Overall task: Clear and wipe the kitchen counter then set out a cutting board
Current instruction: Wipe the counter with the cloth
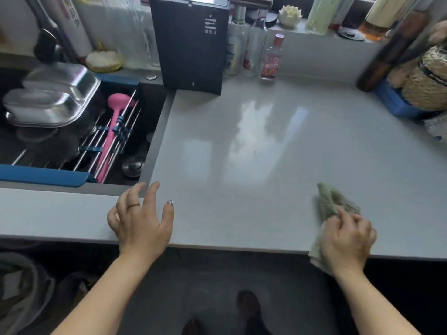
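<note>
The grey kitchen counter (254,146) spreads out in front of me, glossy with light patches in its middle. My right hand (346,240) grips a pale green cloth (331,201) and presses it on the counter near the front edge at the right. My left hand (140,218) rests on the front edge beside the sink corner, fingers spread and holding nothing. No cutting board is in view.
A dark sink (135,141) at left holds a rack with steel trays (50,97) and a pink ladle (113,131). A black box (191,42) and bottles (271,56) stand along the back wall. A blue crate (396,102) with woven items sits at the right.
</note>
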The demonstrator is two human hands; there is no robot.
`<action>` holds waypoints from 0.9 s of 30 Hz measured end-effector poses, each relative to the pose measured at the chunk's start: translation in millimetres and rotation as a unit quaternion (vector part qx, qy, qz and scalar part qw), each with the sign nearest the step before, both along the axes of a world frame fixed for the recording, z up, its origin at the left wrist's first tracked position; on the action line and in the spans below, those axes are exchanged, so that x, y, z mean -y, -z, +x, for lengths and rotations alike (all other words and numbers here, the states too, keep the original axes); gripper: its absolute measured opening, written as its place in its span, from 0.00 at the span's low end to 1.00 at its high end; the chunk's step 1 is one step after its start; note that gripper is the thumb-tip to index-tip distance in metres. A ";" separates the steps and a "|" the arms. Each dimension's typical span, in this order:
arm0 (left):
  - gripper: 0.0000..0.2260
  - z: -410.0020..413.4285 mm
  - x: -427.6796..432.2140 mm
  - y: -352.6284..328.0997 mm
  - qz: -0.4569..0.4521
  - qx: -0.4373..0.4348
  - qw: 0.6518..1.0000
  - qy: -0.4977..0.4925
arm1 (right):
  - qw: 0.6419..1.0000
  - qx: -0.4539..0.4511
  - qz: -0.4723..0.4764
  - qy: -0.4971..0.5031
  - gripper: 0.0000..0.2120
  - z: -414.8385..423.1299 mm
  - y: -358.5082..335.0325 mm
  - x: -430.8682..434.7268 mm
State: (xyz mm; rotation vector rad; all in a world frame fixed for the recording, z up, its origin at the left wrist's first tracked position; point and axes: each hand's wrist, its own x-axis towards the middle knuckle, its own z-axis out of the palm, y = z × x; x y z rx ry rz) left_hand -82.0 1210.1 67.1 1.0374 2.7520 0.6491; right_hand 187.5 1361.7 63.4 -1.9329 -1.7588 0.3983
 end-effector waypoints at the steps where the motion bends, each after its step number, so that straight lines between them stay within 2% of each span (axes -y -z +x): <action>1: 0.27 -2.3 0.6 0.5 -0.002 0.000 1.000 -0.004 | 0.999 0.005 -0.019 0.034 0.26 7.4 -2.4 -9.7; 2: 0.27 -3.3 1.2 1.6 -0.005 0.000 1.000 -0.009 | 0.998 0.022 -0.042 0.051 0.25 7.5 -2.8 -13.2; 4: 0.27 -1.3 2.6 4.8 -0.012 0.004 1.000 -0.019 | 0.995 0.071 -0.060 0.021 0.20 -13.5 -0.7 -1.3; 7: 0.27 2.2 3.0 8.0 -0.015 0.012 0.999 -0.026 | 0.979 0.117 -0.037 -0.161 0.20 -85.1 5.9 51.8; 10: 0.26 2.8 -0.6 9.3 -0.010 0.015 0.999 -0.037 | 0.910 0.122 -0.087 -0.386 0.22 -158.5 6.1 90.5; 12: 0.26 3.1 -5.8 8.3 -0.001 0.015 0.999 -0.051 | 0.888 0.109 -0.083 -0.439 0.20 -181.9 4.6 79.1; 15: 0.26 5.7 -14.9 5.6 -0.008 0.015 0.998 -0.062 | 0.900 0.066 -0.030 -0.430 0.18 -173.3 11.6 25.1; 18: 0.26 14.0 -23.8 5.7 -0.022 0.023 0.998 -0.057 | 0.931 0.099 0.020 -0.349 0.18 -137.2 13.8 -68.3; 20: 0.26 18.7 -30.4 7.1 -0.023 0.023 0.998 -0.057 | 0.949 0.126 0.012 -0.288 0.18 -106.8 10.4 -130.6; 23: 0.27 23.6 -41.7 10.0 -0.029 0.020 0.997 -0.062 | 0.971 0.108 -0.022 -0.212 0.19 -89.6 6.8 -176.3; 25: 0.27 21.7 -50.9 12.4 -0.038 0.011 0.997 -0.071 | 0.966 0.113 -0.023 -0.231 0.18 -104.7 6.2 -161.6; 27: 0.26 12.6 -62.0 13.2 -0.037 0.003 0.996 -0.087 | 0.931 0.129 0.018 -0.342 0.17 -124.0 5.2 -121.0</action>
